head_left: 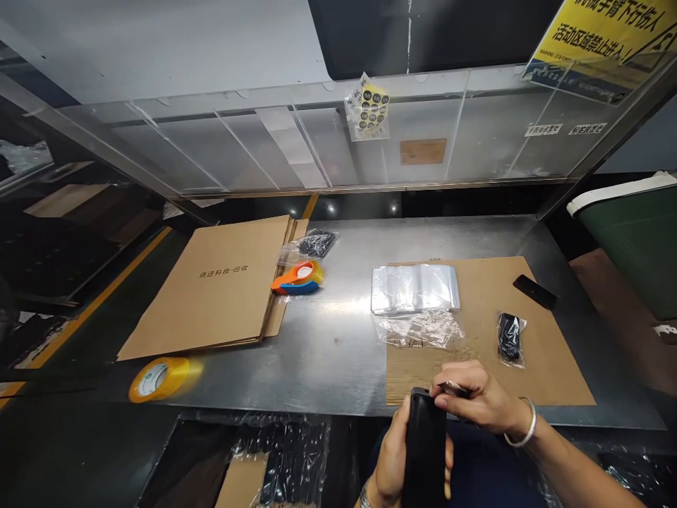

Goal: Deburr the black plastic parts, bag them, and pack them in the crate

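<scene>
Mat: brown cardboard (pixel 486 289), flat on the metal table (pixel 338 381); landmark for all places below.
Device: one, black, oblong (pixel 424 451); upper end at the mat's near edge, remainder on the wearer's side of it.
Left hand: one (pixel 391 451), wrapped around the device, palm along one long edge, fingertips on the other; strap at wrist.
Right hand: one (pixel 470 395), over the mat's near edge, thumb and fingers pinching a small piece (pixel 453 389) beside the device's upper corner; pale bangle (pixel 522 422) at wrist.
Small piece: glinting and dark, mostly hidden by fingers; kind, and contact with the device, cannot be told.
Bags: clear, stacked (pixel 415 288), on the mat's left part.
Packet: black item in clear wrap (pixel 509 337), on the mat, right of centre.
Slab: black (pixel 534 291), across the mat's right edge, towards the far corner.
Tape gun: orange and blue (pixel 299 277), left of the mat.
Cartons: flat brown stack (pixel 211 289), farther left of the mat.
Tape roll: yellow (pixel 163 379), well left of the mat, near the table's front edge.
Bin: green, pale rim (pixel 629 233), right of the mat, off the table.
</scene>
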Demonstrator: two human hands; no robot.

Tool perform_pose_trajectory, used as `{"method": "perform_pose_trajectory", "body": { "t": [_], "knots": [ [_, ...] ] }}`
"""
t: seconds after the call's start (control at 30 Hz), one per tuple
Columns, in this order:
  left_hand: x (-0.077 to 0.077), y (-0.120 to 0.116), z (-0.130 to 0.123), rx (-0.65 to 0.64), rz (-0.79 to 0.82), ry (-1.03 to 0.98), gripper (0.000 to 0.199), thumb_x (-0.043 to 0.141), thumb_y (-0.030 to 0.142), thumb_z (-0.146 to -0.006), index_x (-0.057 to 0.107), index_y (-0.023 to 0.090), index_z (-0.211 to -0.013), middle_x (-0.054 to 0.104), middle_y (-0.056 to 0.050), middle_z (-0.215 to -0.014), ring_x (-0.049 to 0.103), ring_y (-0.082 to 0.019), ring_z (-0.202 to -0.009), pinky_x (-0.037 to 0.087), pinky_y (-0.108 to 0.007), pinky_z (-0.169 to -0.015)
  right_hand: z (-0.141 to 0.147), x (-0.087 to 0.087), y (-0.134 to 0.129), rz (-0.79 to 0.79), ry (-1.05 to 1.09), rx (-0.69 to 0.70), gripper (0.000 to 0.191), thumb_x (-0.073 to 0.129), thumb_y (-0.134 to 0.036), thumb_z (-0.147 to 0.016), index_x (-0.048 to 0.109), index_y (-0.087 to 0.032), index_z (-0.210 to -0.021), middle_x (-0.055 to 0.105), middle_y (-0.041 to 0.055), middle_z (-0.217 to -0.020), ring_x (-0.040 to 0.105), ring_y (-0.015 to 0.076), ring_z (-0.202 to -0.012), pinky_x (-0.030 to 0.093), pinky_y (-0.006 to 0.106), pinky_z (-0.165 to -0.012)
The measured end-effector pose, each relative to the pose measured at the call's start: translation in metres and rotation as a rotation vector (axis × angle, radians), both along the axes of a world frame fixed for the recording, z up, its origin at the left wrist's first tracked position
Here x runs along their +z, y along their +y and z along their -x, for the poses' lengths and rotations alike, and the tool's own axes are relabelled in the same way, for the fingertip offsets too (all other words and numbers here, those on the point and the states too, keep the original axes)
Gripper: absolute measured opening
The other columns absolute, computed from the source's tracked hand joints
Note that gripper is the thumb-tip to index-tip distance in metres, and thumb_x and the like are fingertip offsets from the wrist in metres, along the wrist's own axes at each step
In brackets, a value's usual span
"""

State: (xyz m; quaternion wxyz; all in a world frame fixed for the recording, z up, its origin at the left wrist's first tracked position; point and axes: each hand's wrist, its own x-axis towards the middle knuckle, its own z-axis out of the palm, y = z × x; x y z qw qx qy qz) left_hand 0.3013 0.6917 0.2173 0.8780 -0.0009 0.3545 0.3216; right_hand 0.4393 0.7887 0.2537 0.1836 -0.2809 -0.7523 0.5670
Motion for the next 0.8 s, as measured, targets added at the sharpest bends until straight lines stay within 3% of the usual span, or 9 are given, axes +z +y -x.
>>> {"method": "perform_pose_trajectory", "body": {
  "t": [0.1,0.23,0.43,0.6,0.7,0.8],
  "knots": [
    [-0.004,0.001,-0.002,-0.023,0.036,0.023,0.084,0.005,0.066,-0.076,0.057,0.006,-0.047,0.045,-0.007,-0.039,0.049,-0.012,-0.033,0.029,-0.019,-0.032,0.000,-0.003,0.000,0.019,0.061,-0.028,0.027,0.052,-0.033,-0.086,0.058,-0.013,-0.068,0.045,-0.0016,-0.058,0.039,0.0086,-0.051,0.032,0.021,-0.050],
    [-0.009,-0.001,-0.003,-0.008,-0.024,0.102,0.085,0.004,0.067,-0.075,0.057,0.006,-0.048,0.046,-0.008,-0.040,0.049,-0.013,-0.034,0.029,-0.020,-0.033,-0.001,-0.006,0.000,-0.050,0.097,-0.015,0.016,0.054,-0.027,-0.085,0.063,-0.014,-0.083,0.048,-0.0002,-0.061,0.042,0.0091,-0.054,0.033,0.021,-0.051],
    [-0.009,-0.004,0.002,0.028,-0.313,0.266,0.079,0.014,0.071,-0.074,0.059,0.007,-0.058,0.051,-0.009,-0.048,0.049,-0.015,-0.040,0.035,-0.024,-0.040,-0.007,-0.007,-0.005,-0.045,0.095,-0.017,0.019,0.054,-0.029,-0.084,0.060,-0.014,-0.074,0.046,-0.0004,-0.061,0.040,0.0096,-0.054,0.031,0.022,-0.051],
    [0.006,0.008,0.018,-0.015,-0.747,0.528,0.055,0.032,0.057,-0.081,0.061,0.011,-0.088,0.059,-0.008,-0.073,0.049,-0.016,-0.064,0.038,-0.026,-0.059,-0.010,0.001,-0.004,-0.024,0.012,-0.011,0.031,0.059,-0.033,-0.081,0.059,-0.016,-0.106,0.051,-0.0010,-0.065,0.041,0.0096,-0.056,0.033,0.021,-0.053],
    [0.011,0.012,0.026,-0.063,-0.854,0.634,0.050,0.034,0.054,-0.082,0.061,0.013,-0.086,0.055,-0.005,-0.070,0.045,-0.016,-0.066,0.036,-0.026,-0.064,-0.011,0.006,-0.003,0.023,-0.023,0.040,0.024,0.056,-0.035,-0.083,0.064,-0.015,-0.094,0.049,-0.0019,-0.061,0.039,0.0090,-0.054,0.032,0.021,-0.052],
    [0.013,0.013,0.029,-0.116,-0.882,0.647,0.049,0.033,0.054,-0.082,0.060,0.013,-0.080,0.049,-0.003,-0.065,0.041,-0.014,-0.062,0.033,-0.026,-0.061,-0.011,0.007,-0.004,0.106,-0.025,0.058,0.029,0.053,-0.040,-0.084,0.063,-0.014,-0.086,0.037,-0.0048,-0.055,0.031,0.0082,-0.050,0.027,0.021,-0.047]
  ]
}}
